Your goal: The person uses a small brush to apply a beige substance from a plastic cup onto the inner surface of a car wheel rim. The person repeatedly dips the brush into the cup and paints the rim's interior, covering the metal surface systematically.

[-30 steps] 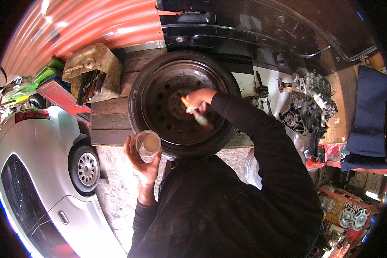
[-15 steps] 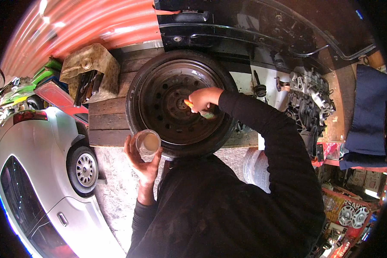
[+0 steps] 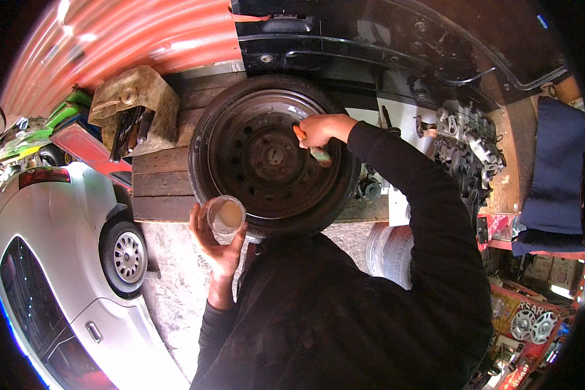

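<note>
A tyre [image 3: 205,185] on a dark, rusty steel wheel rim [image 3: 240,172] lies flat on a wooden bench. My right hand [image 3: 322,132] is closed round the orange handle of a brush [image 3: 321,156]; its bristles are at the right inner side of the rim. Whether they touch the metal, I cannot tell. In my left hand [image 3: 220,250] is a clear plastic cup [image 3: 227,215] with a pale, cloudy liquid in it. The cup is held by the near left edge of the tyre, fingers wrapped round its side.
A cut, grimy container [image 3: 133,104] with tools inside stands left on the bench planks [image 3: 162,182]. An engine [image 3: 469,146] sits at the right. Another tyre [image 3: 391,253] is below the bench's right end. A silver car [image 3: 78,260] is parked at the left.
My right hand has moved right and slightly up with the brush, from near the rim's centre toward its right side. My left hand and the cup have barely moved.
</note>
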{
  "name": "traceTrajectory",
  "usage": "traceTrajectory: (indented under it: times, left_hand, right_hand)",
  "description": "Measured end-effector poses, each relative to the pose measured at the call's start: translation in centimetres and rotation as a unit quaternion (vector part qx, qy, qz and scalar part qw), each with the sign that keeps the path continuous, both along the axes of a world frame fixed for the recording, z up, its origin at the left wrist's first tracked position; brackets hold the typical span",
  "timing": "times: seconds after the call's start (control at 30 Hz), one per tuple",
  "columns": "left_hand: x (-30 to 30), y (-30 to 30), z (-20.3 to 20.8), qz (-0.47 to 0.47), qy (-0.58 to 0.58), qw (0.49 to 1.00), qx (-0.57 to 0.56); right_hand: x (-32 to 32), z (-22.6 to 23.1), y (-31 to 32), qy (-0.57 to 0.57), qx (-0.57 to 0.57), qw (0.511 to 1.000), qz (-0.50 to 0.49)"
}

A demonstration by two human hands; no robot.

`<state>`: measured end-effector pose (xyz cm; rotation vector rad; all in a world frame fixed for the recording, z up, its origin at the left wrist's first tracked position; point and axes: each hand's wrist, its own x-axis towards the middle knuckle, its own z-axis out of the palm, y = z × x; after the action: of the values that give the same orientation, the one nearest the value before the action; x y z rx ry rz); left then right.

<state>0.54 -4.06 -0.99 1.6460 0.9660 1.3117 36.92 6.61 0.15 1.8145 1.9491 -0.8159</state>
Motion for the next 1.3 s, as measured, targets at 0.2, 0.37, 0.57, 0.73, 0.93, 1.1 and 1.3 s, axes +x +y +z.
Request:
traceTrajectory:
  times: [0.2, 0.37, 0.57, 0.73, 0.93, 1.1, 1.3]
  left_hand:
    - [0.2, 0.2, -0.1, -0.003, 0.018, 1.000, 0.003]
    - [0.2, 0.2, 0.1, -0.005, 0.016, 1.000, 0.006]
    - [-0.1, 0.0, 0.2, 0.002, 0.008, 1.000, -0.004]
    - [-0.2, 0.0, 0.0, 0.016, 0.020, 1.000, 0.000]
    - [-0.9, 0.1, 0.1, 0.027, 0.036, 0.999, -0.006]
    - [-0.9, 0.2, -0.1, 0.032, 0.021, 0.999, -0.012]
    - [-1.0, 0.4, 0.3, 0.040, 0.025, 0.999, -0.004]
  right_hand:
    - [1.4, -1.8, 0.5, -0.009, 0.163, 0.985, 0.053]
    - [-1.1, -1.4, 0.0, 0.027, -0.067, 0.997, -0.005]
    - [0.6, -3.9, 0.0, -0.032, 0.192, 0.979, 0.063]
    - [-3.4, -4.8, -0.4, 0.071, -0.089, 0.993, -0.012]
    - [-3.5, -3.3, 0.6, 0.056, -0.110, 0.986, -0.116]
    - [-6.6, -4.2, -1.1, -0.007, -0.030, 0.999, 0.033]
    - [-12.5, -8.9, -0.8, 0.317, -0.085, 0.928, -0.175]
